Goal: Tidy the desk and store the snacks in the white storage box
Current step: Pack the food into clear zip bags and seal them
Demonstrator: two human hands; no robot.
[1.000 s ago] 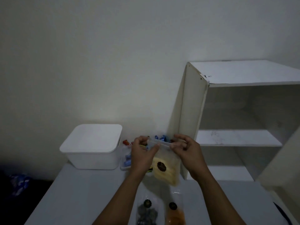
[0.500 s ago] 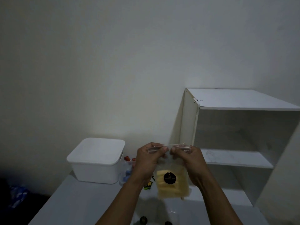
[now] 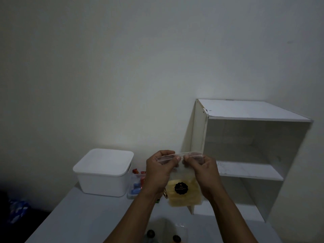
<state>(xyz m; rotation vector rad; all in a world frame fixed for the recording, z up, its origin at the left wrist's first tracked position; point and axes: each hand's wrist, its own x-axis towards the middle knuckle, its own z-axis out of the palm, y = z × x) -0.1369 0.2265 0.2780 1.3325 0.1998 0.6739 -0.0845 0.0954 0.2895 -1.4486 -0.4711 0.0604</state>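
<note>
Dim light is falling on a plain pale wall behind a white worktop [image 3: 84, 216], where a person is working with both bare hands. A clear zip bag [image 3: 183, 190] of pale yellow snack sticks, marked with a round black label, is hanging in the air above the worktop. The left hand [image 3: 158, 172] and right hand [image 3: 204, 170] are each pinching the bag's top strip between thumb and fingers [image 3: 177, 157], with their tips nearly meeting at the middle. This grip looks like pressing the seal shut, so that nothing spills once the bag is stored.

Further left, at the back of the worktop, the white storage box [image 3: 104, 172] is sitting with its lid on; it will likely need opening before the bag goes in. Just beside it, a small clear tray [image 3: 135, 187] is holding red and blue wrapped sweets. At the near edge, two more bags with black labels [image 3: 164, 235] are lying flat, only partly in view. To the right, a white open shelf unit [image 3: 245, 155] is standing bare.
</note>
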